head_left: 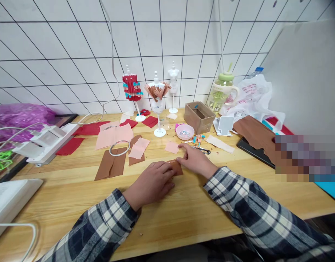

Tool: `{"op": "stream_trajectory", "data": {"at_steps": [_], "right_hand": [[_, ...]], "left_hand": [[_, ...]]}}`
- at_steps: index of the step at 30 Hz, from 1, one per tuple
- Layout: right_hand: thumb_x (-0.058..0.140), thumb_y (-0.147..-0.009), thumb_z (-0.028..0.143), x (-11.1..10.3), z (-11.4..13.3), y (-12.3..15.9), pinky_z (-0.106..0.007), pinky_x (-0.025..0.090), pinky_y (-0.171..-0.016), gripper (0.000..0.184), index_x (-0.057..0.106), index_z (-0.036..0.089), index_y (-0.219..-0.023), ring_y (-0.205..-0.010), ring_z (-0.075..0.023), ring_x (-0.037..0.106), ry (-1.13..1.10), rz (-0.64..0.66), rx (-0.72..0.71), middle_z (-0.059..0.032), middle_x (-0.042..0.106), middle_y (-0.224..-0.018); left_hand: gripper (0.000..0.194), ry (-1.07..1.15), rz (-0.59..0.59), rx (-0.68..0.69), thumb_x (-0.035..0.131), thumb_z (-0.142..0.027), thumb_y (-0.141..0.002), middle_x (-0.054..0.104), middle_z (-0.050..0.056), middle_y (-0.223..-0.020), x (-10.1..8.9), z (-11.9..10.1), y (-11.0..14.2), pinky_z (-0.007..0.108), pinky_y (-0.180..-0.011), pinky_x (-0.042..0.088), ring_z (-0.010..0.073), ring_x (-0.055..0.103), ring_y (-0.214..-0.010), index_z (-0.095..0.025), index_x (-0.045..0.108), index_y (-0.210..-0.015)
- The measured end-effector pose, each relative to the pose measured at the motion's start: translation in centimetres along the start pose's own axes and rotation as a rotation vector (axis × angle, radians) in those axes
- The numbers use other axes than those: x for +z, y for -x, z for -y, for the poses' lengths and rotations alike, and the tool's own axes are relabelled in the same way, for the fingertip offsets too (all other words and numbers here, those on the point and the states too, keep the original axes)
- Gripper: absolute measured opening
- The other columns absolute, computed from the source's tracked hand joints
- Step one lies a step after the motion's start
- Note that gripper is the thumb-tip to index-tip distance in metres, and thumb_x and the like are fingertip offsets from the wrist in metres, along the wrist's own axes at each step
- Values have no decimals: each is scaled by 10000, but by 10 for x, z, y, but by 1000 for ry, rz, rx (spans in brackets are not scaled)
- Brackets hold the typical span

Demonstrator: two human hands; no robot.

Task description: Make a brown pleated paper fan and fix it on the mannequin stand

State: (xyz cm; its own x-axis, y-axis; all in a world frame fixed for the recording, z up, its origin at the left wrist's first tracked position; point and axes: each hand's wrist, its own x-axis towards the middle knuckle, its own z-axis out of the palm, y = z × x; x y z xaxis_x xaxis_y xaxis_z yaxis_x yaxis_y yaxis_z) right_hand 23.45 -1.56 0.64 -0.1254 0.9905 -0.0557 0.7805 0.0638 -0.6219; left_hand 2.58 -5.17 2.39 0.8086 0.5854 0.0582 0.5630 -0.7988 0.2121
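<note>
A small folded piece of brown paper (177,168) lies on the wooden table between my hands. My left hand (153,181) rests over its left part, fingers curled together and holding it down; they hide that side. At its upper right corner is the thumb of my right hand (196,159). The right index finger is apart from the thumb and reaches the edge of a small pink paper square (172,147). Left of my hands, a silver ring (119,148) lies partly on a larger brown sheet (109,165), beside a pink piece (139,148) on more brown paper.
Behind stand a mini mannequin in red ruffles (131,87), one with brown and pink paper (157,92) and a white one (173,78). A pink bowl (185,131), cardboard box (199,116), small scissors (203,150) and phone stand (224,126) are rightward. A power strip (51,145) lies left.
</note>
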Motion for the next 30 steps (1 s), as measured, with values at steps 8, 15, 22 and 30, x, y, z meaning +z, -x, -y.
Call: {"op": "stream_trajectory", "data": {"at_steps": [8,15,22,30], "right_hand": [[685,-789,402,-1,-2,-3,-265,316,-590,513,529,293,-1265,-764,-190,634,179,21,33,2,697,-819],[585,-871,339,-7,-5,-8,-262,350,-610,209,637,256,-1056,-749,-157,619,96,-57,-25,22,698,-791],[529,-912,411,1,5,-34,-315,417,-732,303,661,201,-1086,-994,-245,614,380,-253,-94,-92,676,-1098],[623,-850,310,1,4,-33,-292,424,-722,106,692,235,-876,-913,-207,620,179,-153,-165,-44,684,-965]], "left_hand": [[335,25,14,-3,597,-338,-885,616,78,-1186,-4,4,1,426,-941,436,258,534,-1073,-223,605,-1199],[282,20,-4,10,563,-331,-909,643,79,-1126,-4,5,2,421,-927,436,251,552,-1048,-222,627,-1162],[249,19,-251,-132,459,-286,-964,676,72,-927,-5,16,1,376,-803,463,221,581,-885,-184,659,-1072],[309,251,-450,-406,502,-414,-931,707,67,-966,-3,42,3,394,-860,460,234,611,-949,-199,681,-1063]]}}
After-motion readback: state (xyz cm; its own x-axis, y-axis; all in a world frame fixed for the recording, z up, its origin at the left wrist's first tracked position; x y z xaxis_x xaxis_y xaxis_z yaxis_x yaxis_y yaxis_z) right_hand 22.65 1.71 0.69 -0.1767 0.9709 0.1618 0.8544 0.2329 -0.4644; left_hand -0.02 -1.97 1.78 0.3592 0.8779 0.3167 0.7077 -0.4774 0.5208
